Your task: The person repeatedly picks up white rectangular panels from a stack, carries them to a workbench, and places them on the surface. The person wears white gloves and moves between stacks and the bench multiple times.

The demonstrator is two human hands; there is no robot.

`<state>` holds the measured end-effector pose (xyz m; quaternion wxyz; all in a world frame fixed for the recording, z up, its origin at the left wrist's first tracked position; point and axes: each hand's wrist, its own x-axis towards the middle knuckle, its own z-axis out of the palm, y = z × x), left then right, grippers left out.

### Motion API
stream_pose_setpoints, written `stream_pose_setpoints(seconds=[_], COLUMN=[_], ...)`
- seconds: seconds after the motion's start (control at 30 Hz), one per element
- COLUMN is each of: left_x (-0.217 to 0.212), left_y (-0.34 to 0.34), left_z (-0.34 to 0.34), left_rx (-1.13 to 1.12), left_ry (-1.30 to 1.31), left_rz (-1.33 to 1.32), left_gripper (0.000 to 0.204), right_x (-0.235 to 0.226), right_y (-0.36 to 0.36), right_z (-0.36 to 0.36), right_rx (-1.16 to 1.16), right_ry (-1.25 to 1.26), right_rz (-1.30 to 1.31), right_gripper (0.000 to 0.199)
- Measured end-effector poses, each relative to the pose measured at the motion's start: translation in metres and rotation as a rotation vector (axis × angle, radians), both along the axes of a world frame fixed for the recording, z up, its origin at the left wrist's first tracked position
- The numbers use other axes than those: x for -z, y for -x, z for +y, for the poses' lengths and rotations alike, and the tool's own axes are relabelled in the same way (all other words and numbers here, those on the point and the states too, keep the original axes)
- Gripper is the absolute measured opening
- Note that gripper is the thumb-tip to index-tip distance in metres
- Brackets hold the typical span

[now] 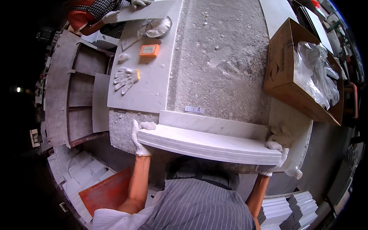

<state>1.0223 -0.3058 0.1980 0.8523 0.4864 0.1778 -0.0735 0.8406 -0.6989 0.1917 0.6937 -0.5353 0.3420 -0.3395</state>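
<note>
A stack of several long white marble strips (207, 142) lies across the front of the workbench, close to my body. My left hand (137, 140), in a white knitted glove, is closed on the stack's left end, thumb on the top strip. At the other end my gloved right hand (282, 160) grips the stack the same way, its thumb also on top. The fingers under the stack are hidden. Just behind the stack stands another marble strip (214, 124) on its edge. A small printed label (194, 109) lies beyond it on the rough bench top.
A spare glove (125, 80), an orange box (149, 50) and a bowl of white material (158, 28) rest on a white slab (153, 92) at left. An open carton (279, 73) with clear plastic stands right. A co-worker's gloved hands (111, 17) hold a panel far left.
</note>
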Motion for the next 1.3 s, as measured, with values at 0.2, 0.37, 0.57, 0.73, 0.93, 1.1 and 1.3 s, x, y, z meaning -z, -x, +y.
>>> stream_pose_setpoints(seconds=[0.2,0.37,0.57,0.73,0.93,1.1,1.3], left_x=[0.007,0.02,0.037,0.037,0.009,0.017,0.014], left_y=[0.006,0.01,-0.021,-0.027,-0.033,-0.023,-0.021], left_z=[0.002,0.018,0.031,0.02,0.004,0.004,-0.005], left_rx=[0.066,0.149,0.144,0.485,0.498,0.573,0.599], left_ry=[0.077,0.054,-0.246,-0.143,-0.186,-0.222,-0.299], left_rz=[-0.005,-0.027,0.281,0.403,0.506,0.364,0.324], left_gripper=[0.063,0.061,0.051,0.052,0.052,0.049,0.048], right_x=[0.016,0.01,0.016,0.023,0.024,0.021,0.022], right_y=[0.016,0.012,0.016,0.021,0.018,0.023,0.032], right_z=[-0.004,-0.001,-0.004,-0.007,-0.007,-0.011,-0.017], right_rx=[-0.085,-0.046,-0.098,-0.063,-0.082,-0.061,-0.017], right_ry=[0.086,0.037,0.071,-0.18,-0.063,0.086,0.042], right_rz=[0.032,0.065,0.036,-0.074,-0.041,0.091,0.138], right_gripper=[0.063,0.064,0.063,0.057,0.052,0.053,0.057])
